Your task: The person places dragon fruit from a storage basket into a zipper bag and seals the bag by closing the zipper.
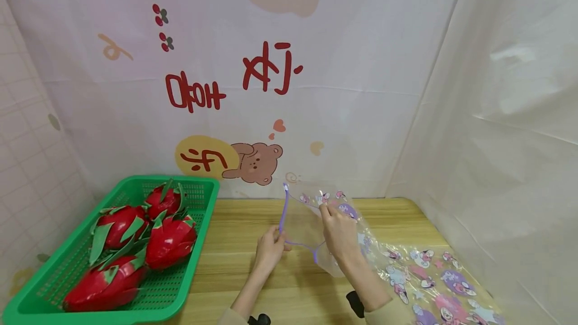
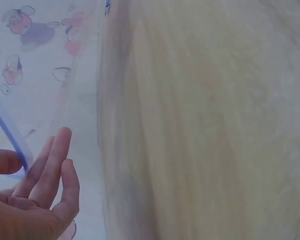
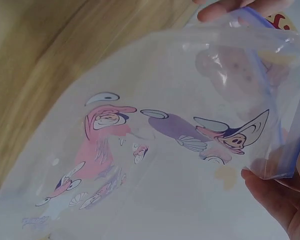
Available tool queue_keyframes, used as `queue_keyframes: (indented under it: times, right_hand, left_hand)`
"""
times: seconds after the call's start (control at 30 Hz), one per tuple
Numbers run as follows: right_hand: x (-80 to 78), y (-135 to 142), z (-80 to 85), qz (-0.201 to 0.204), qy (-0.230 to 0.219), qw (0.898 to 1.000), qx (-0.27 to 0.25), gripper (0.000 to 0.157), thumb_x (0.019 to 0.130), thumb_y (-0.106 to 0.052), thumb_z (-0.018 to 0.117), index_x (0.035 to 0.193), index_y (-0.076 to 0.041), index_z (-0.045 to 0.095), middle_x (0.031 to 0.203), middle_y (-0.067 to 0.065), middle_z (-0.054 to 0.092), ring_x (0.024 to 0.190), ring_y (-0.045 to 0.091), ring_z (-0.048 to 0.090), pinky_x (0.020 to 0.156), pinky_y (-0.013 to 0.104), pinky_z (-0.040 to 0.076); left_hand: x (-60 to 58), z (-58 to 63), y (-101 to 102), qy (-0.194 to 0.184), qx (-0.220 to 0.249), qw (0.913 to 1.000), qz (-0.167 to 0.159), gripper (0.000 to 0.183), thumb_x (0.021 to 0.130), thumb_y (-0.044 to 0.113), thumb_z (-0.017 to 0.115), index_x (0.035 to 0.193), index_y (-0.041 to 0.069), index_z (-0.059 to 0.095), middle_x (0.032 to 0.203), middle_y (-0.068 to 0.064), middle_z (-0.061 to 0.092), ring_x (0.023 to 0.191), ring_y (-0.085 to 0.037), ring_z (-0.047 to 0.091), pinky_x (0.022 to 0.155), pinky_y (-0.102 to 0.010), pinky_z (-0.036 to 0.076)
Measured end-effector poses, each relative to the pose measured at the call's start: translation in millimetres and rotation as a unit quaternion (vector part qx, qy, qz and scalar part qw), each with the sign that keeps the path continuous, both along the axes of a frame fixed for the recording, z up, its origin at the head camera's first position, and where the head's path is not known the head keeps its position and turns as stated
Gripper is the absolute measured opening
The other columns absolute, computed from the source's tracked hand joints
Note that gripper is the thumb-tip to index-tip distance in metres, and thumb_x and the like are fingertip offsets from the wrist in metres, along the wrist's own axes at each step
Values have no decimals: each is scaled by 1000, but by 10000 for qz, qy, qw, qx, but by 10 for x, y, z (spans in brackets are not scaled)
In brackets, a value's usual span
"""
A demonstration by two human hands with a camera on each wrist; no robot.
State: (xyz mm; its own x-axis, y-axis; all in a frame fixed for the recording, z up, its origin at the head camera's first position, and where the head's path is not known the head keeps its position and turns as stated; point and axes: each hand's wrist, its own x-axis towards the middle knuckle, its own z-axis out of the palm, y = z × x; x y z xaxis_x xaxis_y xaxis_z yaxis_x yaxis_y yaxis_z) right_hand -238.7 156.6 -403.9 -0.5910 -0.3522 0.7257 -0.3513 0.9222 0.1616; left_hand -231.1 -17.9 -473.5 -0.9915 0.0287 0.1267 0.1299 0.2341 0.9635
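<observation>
From the head cam: the clear printed zip bag (image 1: 303, 222) is up over the bench (image 1: 230, 237), mouth spread, with its purple zip strip (image 1: 284, 212) making a loose open loop. Left hand (image 1: 270, 249) pinches that strip on one side, right hand (image 1: 339, 229) has its fingers curled on the opposite edge. More printed bags (image 1: 433, 282) lie flat on the bench to the right, and a green plastic basket (image 1: 196, 265) on the left has four red dragon fruits (image 1: 171, 242) in it, probably fakes given the shine

Left wrist cam: thumb and fingers nip the strip, the outer fingers stick out pretty straight alongside the film

Right wrist cam: right thumb and fingers close on the rim near a corner, the printed film fans out from there, left-hand fingers are at the far side of the mouth

Handling-wise I'd guess super light, floppy and a bit slippery, so it'll likely sag or cling shut. I'd hold it by the zip strip, it looks like the stiffest bit, thin film could crease or tear
</observation>
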Motion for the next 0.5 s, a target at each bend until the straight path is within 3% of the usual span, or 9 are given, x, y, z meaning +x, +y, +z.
queue_keyframes:
  times: [0.2,0.3,0.33,0.4,0.5]
  right_hand:
    - [-4,-66,-53,214,-36,9997,-77,19,76,7,69,94,1,69,83,14,73,63,24,70,45,21,52]
    - [-18,-80,-80,273,25,9996,-121,17,77,7,69,93,0,68,83,14,74,64,25,71,46,22,54]
    - [-23,-83,-87,294,49,9995,-141,17,77,7,69,93,0,68,83,14,74,63,25,70,46,22,53]
    - [-32,-87,-98,318,96,9993,-169,17,77,7,69,92,0,67,82,13,74,61,24,70,44,22,52]
    - [-40,-94,-105,325,141,9992,-189,18,76,7,69,92,-1,66,81,12,74,59,24,69,42,22,50]
  left_hand:
    - [64,67,-26,106,-463,9988,116,40,94,8,52,128,-11,45,100,-27,69,75,-31,70,47,-25,43]
    - [109,127,-59,192,-760,9969,90,43,93,8,53,130,-11,44,108,-30,65,68,-26,66,46,-22,43]
    - [131,161,-76,205,-854,9961,67,43,93,8,53,131,-10,43,113,-31,63,71,-28,67,44,-21,45]
    - [184,250,-122,255,-1121,9934,46,44,93,10,53,132,-8,43,119,-31,61,81,-31,69,53,-25,53]
    - [292,440,-211,342,-1502,9881,26,43,94,12,54,132,-4,45,122,-27,60,99,-37,67,71,-41,58]
